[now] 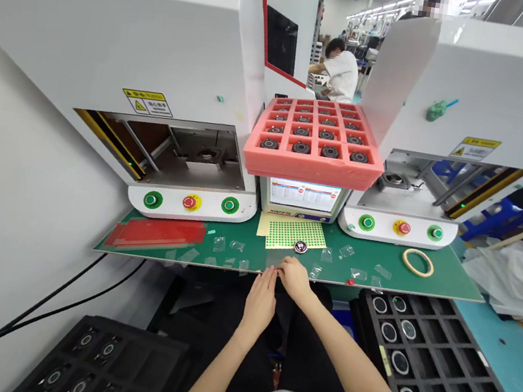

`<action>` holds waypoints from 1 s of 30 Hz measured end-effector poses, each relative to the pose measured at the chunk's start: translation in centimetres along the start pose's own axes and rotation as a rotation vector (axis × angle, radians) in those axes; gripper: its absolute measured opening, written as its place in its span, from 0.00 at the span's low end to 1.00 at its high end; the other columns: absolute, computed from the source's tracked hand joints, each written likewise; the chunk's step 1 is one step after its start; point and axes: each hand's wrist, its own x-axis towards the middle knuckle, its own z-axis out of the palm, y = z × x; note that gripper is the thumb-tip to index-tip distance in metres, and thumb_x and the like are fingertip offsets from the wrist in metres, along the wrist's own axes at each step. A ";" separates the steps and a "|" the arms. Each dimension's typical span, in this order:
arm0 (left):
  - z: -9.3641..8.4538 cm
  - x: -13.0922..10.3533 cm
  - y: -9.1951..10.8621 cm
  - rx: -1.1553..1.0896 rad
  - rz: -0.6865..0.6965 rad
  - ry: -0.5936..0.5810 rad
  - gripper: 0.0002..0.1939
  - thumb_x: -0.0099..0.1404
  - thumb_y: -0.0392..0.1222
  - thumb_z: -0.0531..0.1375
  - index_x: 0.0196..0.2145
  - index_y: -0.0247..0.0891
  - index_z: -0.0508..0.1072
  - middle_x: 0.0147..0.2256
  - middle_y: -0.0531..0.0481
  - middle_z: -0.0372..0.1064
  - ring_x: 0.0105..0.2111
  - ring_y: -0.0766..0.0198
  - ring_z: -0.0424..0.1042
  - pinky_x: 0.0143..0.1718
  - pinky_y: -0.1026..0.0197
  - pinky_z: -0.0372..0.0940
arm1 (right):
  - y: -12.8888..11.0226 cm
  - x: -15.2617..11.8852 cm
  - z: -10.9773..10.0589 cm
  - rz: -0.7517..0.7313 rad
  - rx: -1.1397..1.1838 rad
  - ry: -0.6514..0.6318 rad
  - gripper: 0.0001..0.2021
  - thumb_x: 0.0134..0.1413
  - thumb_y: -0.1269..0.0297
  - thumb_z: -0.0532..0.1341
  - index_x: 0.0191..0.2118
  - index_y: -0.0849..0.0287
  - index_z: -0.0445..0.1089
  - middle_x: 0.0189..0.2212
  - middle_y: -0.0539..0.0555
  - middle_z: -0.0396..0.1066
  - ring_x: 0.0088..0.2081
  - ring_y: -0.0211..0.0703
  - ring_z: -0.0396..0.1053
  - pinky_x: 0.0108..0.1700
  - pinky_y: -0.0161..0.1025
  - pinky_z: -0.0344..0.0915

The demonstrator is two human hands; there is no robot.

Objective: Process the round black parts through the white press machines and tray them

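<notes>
Both hands meet at the front edge of the green table [362,244]. My left hand [262,297] lies with its fingers together, fingertips at a small clear film piece [274,258]. My right hand [295,278] is closed, its fingertips pinched at the same spot; what they hold is too small to make out. Just beyond the hands sits a round black part with white marks [300,247], beside a sheet of green dots [296,232]. Scraps of clear film [326,254] lie on both sides.
Two white machines [191,204] [399,227] flank a screen [304,196] under a pink foam tray [312,167]. Red strips [157,234] lie left, a tape roll [417,262] right. Black trays [111,363] [444,354] stand below. A person [343,74] sits behind.
</notes>
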 end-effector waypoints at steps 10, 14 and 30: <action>0.4 0.2 -0.9 0.002 -0.036 -0.046 0.33 0.55 0.21 0.48 0.60 0.25 0.59 0.61 0.34 0.60 0.63 0.53 0.57 0.64 0.46 0.55 | -0.9 1.0 -0.3 0.120 -0.068 -0.116 0.10 0.62 0.62 0.60 0.45 0.62 0.70 0.44 0.55 0.72 0.45 0.44 0.71 0.46 0.47 0.71; 0.5 0.3 -0.8 -0.010 -0.050 -0.069 0.34 0.54 0.21 0.49 0.61 0.25 0.59 0.61 0.33 0.59 0.63 0.52 0.57 0.64 0.46 0.54 | -0.4 1.0 -0.5 0.115 -0.063 -0.137 0.10 0.63 0.61 0.59 0.44 0.61 0.70 0.44 0.55 0.72 0.44 0.44 0.71 0.47 0.47 0.70; -0.2 0.4 -0.4 -0.034 -0.083 -0.140 0.36 0.54 0.20 0.48 0.62 0.24 0.57 0.63 0.32 0.55 0.64 0.51 0.55 0.64 0.46 0.53 | -0.3 1.5 -1.3 0.093 -0.117 -0.224 0.11 0.63 0.60 0.59 0.45 0.61 0.70 0.45 0.55 0.72 0.45 0.44 0.71 0.48 0.48 0.70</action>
